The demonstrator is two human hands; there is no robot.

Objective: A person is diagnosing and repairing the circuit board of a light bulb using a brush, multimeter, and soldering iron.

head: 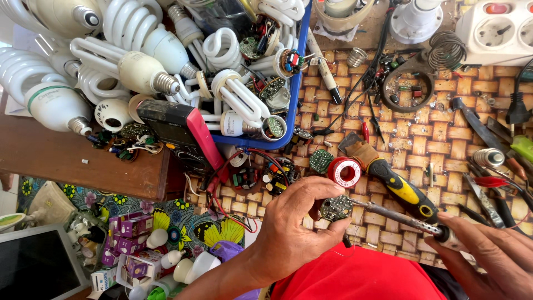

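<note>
Round green circuit board [335, 208], soldering iron [411, 222] touching.

The desk [444, 139], covered in woven matting, carries a solder spool [344, 171], screwdriver [397, 183], pliers [483, 194] and blue tray [294, 105].

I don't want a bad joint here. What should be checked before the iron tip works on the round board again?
1. Board pinched in left hand: ok.
2. Iron gripped in right hand: ok.
3. Tip on the board's edge: ok.
4. Fingers apart from the tip: cannot tell, they look close.
5. Solder spool nearby on the mat: ok.
6. Tip hot: cannot tell.
</note>
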